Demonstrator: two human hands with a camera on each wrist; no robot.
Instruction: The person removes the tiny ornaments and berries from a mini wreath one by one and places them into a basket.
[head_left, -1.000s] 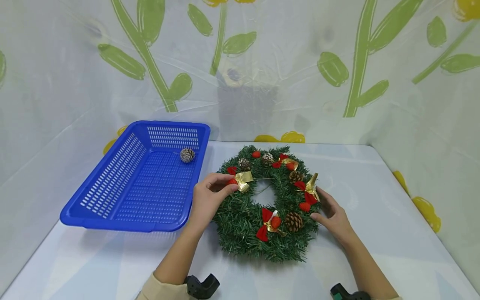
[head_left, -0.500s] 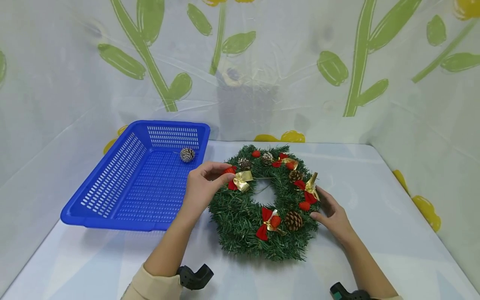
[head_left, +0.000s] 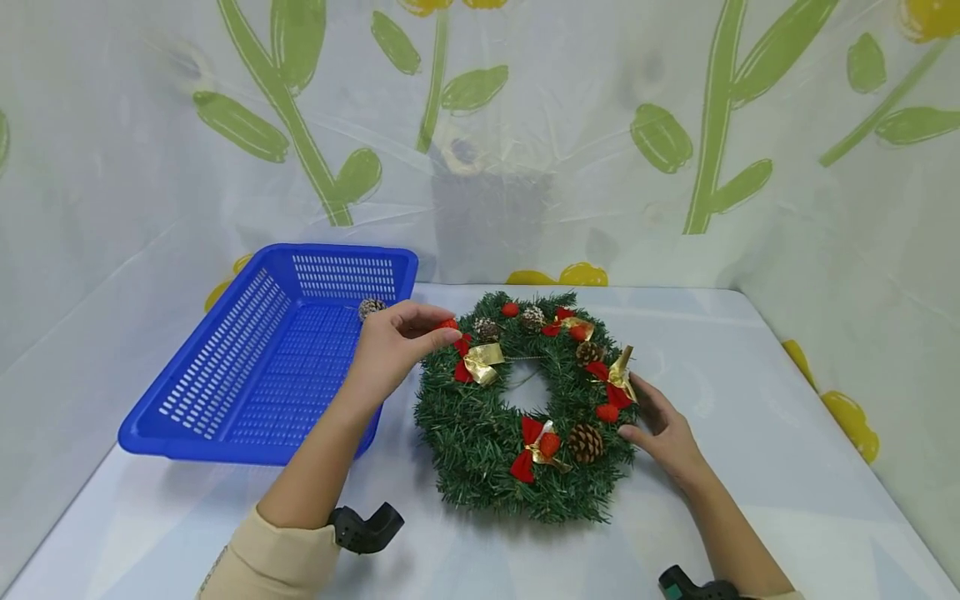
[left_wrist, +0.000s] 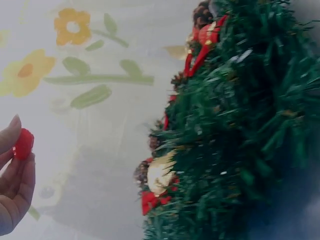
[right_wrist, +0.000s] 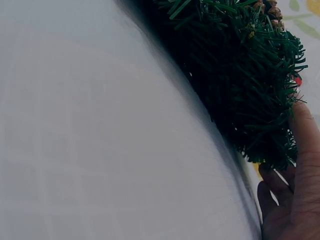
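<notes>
Via the head cam I see the L hand (head_left: 386,346) pinching a red berry (head_left: 447,324) btwn thumb and fingertips, only the berry's width apart; the L wrist cam shows it off the wreath (head_left: 465,425). The wreath lies on the table (head_left: 757,400) btwn the hands; the R hand (head_left: 667,437) lightly grips the rim nearest it, thumb one side, part-curled fingers the other. I'd guess the berry is v. light, poss. foam, easily dented: best held softly by its sides. The wreath looks light, springy, bristly; I'd take its outer greenery, not the bow (head_left: 482,363), which prob. creases. Vs. 0.5 s ago, the L hand is farther out, toward the basket (head_left: 217,457); the berry is past the bow, not over it, and the hand part-covers the pine cone (head_left: 370,307). R hand, wreath: approx. unchanged.
</notes>
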